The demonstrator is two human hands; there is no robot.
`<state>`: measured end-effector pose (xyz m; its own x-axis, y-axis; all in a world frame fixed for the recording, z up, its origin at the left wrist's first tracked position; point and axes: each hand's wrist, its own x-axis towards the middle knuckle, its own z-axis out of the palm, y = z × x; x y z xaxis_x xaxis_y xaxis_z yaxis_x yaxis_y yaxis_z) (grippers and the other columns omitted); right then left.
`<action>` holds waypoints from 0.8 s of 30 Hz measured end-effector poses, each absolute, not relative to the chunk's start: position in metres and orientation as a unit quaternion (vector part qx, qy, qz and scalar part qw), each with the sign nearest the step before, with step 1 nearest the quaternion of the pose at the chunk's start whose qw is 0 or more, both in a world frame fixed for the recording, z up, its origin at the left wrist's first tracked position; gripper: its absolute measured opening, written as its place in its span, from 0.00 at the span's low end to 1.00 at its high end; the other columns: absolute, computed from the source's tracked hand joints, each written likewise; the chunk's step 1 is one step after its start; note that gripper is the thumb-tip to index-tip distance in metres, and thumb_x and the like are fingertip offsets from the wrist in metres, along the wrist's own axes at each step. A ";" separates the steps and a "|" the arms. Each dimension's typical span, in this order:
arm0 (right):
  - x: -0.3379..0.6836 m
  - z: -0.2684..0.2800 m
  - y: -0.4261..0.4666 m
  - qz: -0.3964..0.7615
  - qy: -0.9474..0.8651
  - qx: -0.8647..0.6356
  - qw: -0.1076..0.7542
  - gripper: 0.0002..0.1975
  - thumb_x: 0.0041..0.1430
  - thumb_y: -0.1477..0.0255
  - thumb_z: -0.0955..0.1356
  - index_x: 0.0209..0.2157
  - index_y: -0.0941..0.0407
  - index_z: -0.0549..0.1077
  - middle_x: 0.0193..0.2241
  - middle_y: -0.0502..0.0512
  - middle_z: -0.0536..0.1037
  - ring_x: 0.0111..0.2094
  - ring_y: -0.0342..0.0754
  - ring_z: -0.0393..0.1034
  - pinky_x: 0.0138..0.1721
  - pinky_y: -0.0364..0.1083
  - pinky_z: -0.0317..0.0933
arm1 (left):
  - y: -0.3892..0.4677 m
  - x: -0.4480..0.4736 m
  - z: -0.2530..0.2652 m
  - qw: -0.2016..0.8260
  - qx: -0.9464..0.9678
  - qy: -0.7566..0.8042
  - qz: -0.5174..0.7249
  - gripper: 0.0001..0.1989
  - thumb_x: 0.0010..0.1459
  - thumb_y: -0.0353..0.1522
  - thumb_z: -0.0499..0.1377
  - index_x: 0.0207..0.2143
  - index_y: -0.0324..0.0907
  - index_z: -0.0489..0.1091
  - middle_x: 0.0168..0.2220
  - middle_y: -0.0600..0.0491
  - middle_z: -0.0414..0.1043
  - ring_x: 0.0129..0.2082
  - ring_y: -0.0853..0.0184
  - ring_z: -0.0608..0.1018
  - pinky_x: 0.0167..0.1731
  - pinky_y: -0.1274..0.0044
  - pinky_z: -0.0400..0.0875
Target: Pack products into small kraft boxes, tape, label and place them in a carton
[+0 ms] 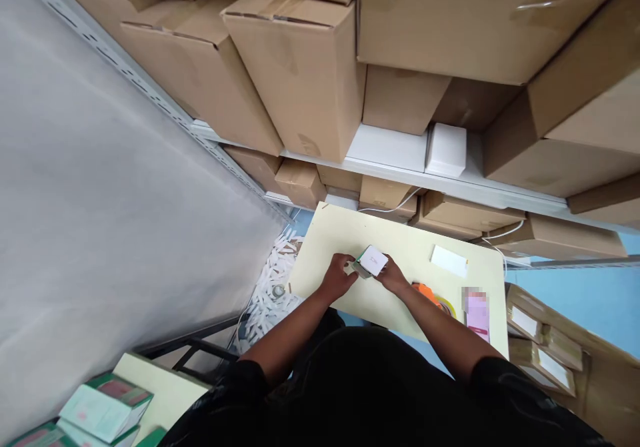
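Observation:
Over the cream table (400, 233) I hold a small white-and-green box (373, 260), its square white face with a small dark mark turned up. My right hand (393, 277) grips the box along its right side. My left hand (343, 272) pinches a greenish flap or side (361, 270) at the box's left edge; whether this is part of the box I cannot tell. Beside my right forearm lie an orange tape dispenser (426, 293) and a yellow tape roll (447, 305), partly hidden by the arm.
A white pack (449, 260) and a phone (477, 313) lie on the table's right. Shelves (385, 147) with cardboard boxes rise behind it. White paper strips (273, 280) cover the floor at left. Green-and-white boxes (107, 407) stand lower left; an open carton (590, 393) stands right.

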<state>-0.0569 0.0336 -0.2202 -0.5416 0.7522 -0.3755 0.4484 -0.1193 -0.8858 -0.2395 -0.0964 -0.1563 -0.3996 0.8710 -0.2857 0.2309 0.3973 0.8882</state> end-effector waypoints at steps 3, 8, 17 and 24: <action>-0.058 -0.225 0.023 0.566 -0.652 -0.488 0.129 0.29 0.45 0.72 0.72 0.52 0.55 0.72 0.45 0.57 0.82 0.43 0.56 0.78 0.46 0.57 0.73 | -0.095 -0.256 -0.174 0.434 0.409 0.707 0.380 0.33 0.52 0.29 0.66 0.61 0.45 0.65 0.63 0.43 0.65 0.55 0.55 0.76 0.46 0.67 0.77; -0.084 -0.211 0.013 0.521 -0.700 -0.464 0.155 0.18 0.49 0.72 0.71 0.44 0.53 0.78 0.47 0.61 0.82 0.50 0.62 0.77 0.49 0.59 0.72 | -0.091 -0.263 -0.201 0.406 0.468 0.698 0.358 0.35 0.53 0.30 0.67 0.63 0.45 0.65 0.59 0.42 0.70 0.60 0.49 0.73 0.59 0.58 0.70; -0.220 -0.227 0.063 0.526 -0.706 -0.454 0.134 0.23 0.46 0.79 0.69 0.47 0.57 0.78 0.45 0.59 0.83 0.40 0.54 0.78 0.45 0.53 0.73 | -0.062 -0.365 -0.227 0.296 0.439 0.766 0.364 0.28 0.59 0.31 0.63 0.62 0.43 0.65 0.57 0.42 0.71 0.56 0.51 0.74 0.57 0.61 0.71; -0.273 -0.243 0.100 0.524 -0.702 -0.466 0.125 0.26 0.48 0.77 0.69 0.51 0.57 0.76 0.47 0.57 0.82 0.37 0.51 0.77 0.46 0.52 0.72 | -0.026 -0.414 -0.228 0.257 0.448 0.777 0.359 0.23 0.59 0.29 0.63 0.58 0.42 0.69 0.54 0.41 0.72 0.56 0.51 0.74 0.58 0.63 0.69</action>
